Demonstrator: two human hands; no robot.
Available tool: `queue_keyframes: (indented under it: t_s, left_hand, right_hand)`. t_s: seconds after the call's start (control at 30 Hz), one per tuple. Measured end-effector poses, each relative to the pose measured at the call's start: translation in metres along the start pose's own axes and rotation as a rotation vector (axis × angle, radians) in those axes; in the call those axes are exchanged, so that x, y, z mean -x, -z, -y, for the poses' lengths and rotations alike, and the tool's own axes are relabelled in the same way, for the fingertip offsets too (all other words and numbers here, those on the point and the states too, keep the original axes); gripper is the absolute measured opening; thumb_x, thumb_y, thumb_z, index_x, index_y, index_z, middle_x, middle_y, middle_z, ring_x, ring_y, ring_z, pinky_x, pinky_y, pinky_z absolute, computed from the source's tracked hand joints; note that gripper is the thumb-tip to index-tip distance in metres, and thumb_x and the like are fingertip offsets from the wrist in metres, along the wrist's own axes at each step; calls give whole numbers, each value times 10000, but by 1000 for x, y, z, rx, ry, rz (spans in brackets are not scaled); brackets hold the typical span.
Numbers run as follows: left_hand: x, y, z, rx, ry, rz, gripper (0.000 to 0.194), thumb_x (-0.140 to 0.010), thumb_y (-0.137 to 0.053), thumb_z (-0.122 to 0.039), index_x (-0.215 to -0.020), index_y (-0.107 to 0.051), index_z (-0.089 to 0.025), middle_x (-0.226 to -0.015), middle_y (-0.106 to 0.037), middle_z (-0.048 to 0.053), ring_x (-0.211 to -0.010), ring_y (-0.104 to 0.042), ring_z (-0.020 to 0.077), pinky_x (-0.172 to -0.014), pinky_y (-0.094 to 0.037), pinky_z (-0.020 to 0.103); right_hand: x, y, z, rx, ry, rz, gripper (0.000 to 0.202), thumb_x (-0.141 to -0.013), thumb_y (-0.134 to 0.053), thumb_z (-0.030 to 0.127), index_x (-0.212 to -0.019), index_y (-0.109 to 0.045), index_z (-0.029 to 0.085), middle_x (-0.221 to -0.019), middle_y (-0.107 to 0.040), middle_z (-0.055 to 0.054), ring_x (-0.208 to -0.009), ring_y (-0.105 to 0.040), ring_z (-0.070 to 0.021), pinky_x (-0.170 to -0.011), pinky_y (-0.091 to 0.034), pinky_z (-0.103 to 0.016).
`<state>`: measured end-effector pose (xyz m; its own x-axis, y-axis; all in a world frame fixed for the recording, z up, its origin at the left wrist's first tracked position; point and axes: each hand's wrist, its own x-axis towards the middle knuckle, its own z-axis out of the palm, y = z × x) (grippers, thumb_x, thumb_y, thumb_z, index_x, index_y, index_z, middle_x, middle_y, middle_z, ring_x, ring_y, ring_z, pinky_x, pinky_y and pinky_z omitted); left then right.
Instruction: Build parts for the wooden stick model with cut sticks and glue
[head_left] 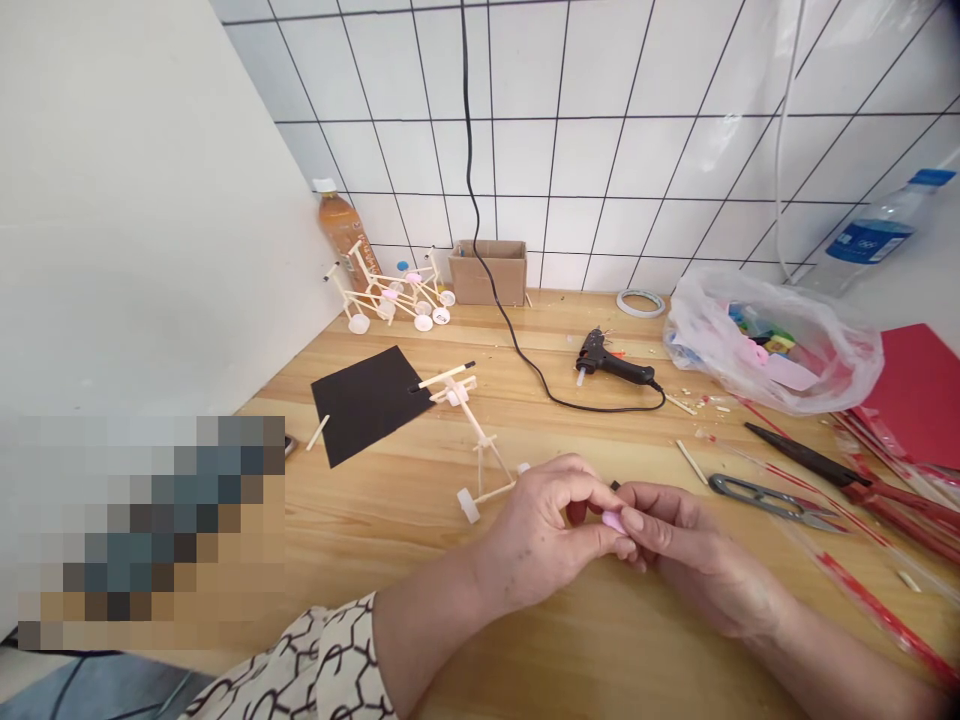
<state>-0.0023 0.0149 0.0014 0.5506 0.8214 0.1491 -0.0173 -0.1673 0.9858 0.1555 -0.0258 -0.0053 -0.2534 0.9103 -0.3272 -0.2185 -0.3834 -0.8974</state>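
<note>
Between my fingertips is a small pink piece (614, 521), mostly covered, so its kind is unclear. My left hand (559, 515) pinches it from the left, and my right hand (679, 540) closes on it from the right. A bit of something black (616, 486) shows just behind the fingers. Beyond my left hand stands a small tricycle-like model (480, 435) of pale sticks with white wheels. Its black-tipped handlebar stick reaches over a sheet of black card (367, 405).
Finished-looking stick models (390, 295) stand by a drink bottle (341, 220) and a cardboard box (489, 272). A corded glue gun (611, 362) lies ahead. At right are a bag of foam pieces (772, 345), thread snips (776, 502), red-handled scissors (855, 480) and red sheets (919, 390).
</note>
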Motion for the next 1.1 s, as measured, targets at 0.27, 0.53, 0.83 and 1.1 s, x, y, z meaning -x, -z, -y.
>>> queue_keyframes:
  t_s: [0.27,0.53,0.83,1.1]
  left_hand:
    - [-1,2,-2,-142,15,28,215,-631,-730,-146,-840,-680,-131,-772,-585,16,-686,-523,105,-652,-437,224]
    - [-1,3,1,-91,-21,40,16,-714,-653,-133,-727,-646,-126,-725,-575,22,-672,-528,114,-647,-443,240]
    - [-1,3,-4,-238,-9,81,48,-708,-664,-138,-755,-655,-143,-769,-567,15,-728,-513,116,-686,-428,229]
    - [0,3,0,-226,-29,74,57,-713,-663,-150,-768,-648,-150,-770,-564,11,-719,-513,112,-677,-429,226]
  right_hand:
    - [-2,0,0,32,4,-25,225,-738,-669,360,-713,-639,138,-611,-525,9,-546,-369,-77,-521,-266,-226]
    - [-1,0,1,28,-4,-31,280,-718,-670,414,-666,-617,144,-594,-532,-3,-548,-396,-95,-521,-278,-234]
    - [-1,2,-4,141,69,-45,248,-762,-640,375,-663,-610,150,-582,-480,25,-541,-344,-85,-525,-255,-239]
    - [-1,2,-5,151,57,-50,263,-761,-635,393,-680,-617,143,-596,-502,17,-546,-360,-86,-523,-265,-238]
